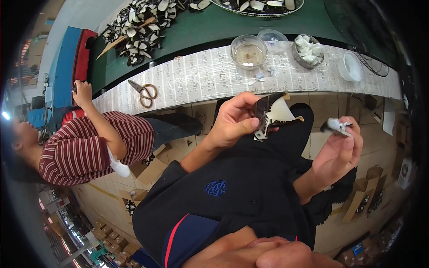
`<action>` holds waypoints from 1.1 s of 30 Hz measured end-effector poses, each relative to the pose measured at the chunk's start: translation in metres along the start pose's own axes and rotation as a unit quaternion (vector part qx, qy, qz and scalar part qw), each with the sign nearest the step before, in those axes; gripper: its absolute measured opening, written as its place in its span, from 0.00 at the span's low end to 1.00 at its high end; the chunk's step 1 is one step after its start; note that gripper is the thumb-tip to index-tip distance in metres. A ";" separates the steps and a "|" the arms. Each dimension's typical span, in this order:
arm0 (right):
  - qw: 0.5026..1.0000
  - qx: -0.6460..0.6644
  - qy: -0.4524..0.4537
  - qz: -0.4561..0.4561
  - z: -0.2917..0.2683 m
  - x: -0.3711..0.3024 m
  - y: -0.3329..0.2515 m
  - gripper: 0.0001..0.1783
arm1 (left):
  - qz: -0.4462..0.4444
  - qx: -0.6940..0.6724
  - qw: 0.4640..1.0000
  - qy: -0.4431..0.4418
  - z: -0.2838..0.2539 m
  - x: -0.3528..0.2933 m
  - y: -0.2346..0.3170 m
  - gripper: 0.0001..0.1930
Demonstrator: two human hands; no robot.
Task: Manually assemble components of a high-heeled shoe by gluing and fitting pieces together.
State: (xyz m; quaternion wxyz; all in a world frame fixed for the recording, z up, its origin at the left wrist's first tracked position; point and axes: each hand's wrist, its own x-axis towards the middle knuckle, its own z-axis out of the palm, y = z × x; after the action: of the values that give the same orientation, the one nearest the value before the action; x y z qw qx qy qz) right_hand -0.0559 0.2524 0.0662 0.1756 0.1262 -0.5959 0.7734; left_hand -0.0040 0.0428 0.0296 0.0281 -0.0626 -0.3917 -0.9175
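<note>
My left hand [237, 120] is closed on a curved, glossy black piece [263, 107] with a cream inner face [280, 110] and a jagged, toothlike lower edge. Fingers lie behind it and the thumb presses on its near side. I cannot tell exactly what the piece is. Off to the right, apart from it, my right hand [342, 154] is raised and pinches a small metal tool [343, 128]. A white fluffy wad [333, 123] shows at the tool's end, with something dark beside it; blur hides the details.
Along the pale printed bench strip [196, 73] lie scissors [144, 93], a bowl of liquid [248, 52], a bowl of white wads [308, 51] and a clear tub [350, 67]. Behind are heaped black-and-cream pieces [138, 31] and a wire basket [263, 13]. A co-worker in stripes [89, 147] is at left.
</note>
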 end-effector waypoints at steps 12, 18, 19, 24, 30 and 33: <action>0.877 -0.298 -0.236 -0.293 0.031 0.001 -0.024 0.10 | 0.046 0.137 0.989 -0.023 0.001 -0.001 -0.005 0.16; 0.864 -0.320 -0.220 -0.320 0.032 -0.001 -0.025 0.09 | 0.061 0.154 0.986 -0.026 0.002 -0.001 -0.004 0.17; 0.864 -0.321 -0.220 -0.320 0.033 -0.002 -0.026 0.09 | 0.059 0.154 0.986 -0.033 0.002 -0.001 -0.003 0.17; 0.872 -0.309 -0.233 -0.299 0.034 -0.002 -0.028 0.09 | 0.057 0.160 0.985 -0.019 0.001 -0.005 -0.001 0.17; 0.906 -0.207 -0.278 -0.243 0.026 0.000 -0.033 0.10 | 0.050 0.144 0.988 0.001 0.001 -0.008 -0.002 0.17; 0.937 -0.127 -0.257 -0.202 0.017 0.003 -0.029 0.09 | 0.028 0.104 0.994 -0.001 -0.002 -0.006 -0.003 0.18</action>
State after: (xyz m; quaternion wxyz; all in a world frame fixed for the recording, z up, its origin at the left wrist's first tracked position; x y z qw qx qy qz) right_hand -0.0469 0.2433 0.0972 0.1836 0.4150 -0.6758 0.5808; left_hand 0.0014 0.0437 0.0253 0.0596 -0.0715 -0.4832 -0.8705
